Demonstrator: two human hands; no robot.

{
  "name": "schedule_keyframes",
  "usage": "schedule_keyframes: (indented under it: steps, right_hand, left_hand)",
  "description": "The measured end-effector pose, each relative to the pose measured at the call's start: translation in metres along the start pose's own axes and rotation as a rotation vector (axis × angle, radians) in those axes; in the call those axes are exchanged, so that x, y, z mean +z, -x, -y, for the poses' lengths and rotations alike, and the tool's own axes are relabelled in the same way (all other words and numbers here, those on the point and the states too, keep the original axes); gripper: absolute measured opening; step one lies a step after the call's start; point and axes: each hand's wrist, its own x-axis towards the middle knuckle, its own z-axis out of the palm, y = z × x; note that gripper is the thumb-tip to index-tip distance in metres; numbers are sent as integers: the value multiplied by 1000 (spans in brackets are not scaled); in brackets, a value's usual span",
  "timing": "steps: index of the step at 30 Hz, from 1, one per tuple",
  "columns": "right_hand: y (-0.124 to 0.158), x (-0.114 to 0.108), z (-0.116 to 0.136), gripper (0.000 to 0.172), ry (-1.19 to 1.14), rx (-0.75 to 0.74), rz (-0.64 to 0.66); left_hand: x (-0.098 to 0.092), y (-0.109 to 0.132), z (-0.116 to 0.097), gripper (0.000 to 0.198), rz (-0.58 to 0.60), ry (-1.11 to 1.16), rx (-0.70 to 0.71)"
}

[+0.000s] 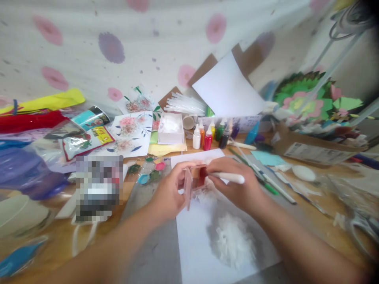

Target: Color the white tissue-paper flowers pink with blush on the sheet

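Observation:
My left hand (169, 193) is closed around a small clear-sided open case (187, 188), held tilted above the paper, with a reddish-brown inside. Between the fingers of my right hand (237, 189) is a tool with a thick white handle (229, 177). Its working end points into the case and is hidden, so I cannot tell its exact kind. Some white shreds lie just under the case. Nearer to me, a pile of white shreds (235, 240) rests on a white sheet of paper (192, 252).
Beyond my hands stand several small paint bottles (208, 139) and a white box (171, 129). A paint palette (148, 169) lies left of the paper. Brushes (278, 185) and scissors (363, 232) are on the right. Floral pictures (132, 132) and packets occupy the left.

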Motion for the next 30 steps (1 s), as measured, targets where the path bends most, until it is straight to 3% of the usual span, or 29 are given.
schedule_keyframes:
  steps: [15,30]
  right_hand:
    - [7,8,0,22,-13,-126,-91]
    - [8,10,-6,18,-90,-132,-5]
  left_hand:
    - [7,10,-4,61,14,-116,131]
    - [5,11,2,60,10,-185,131]
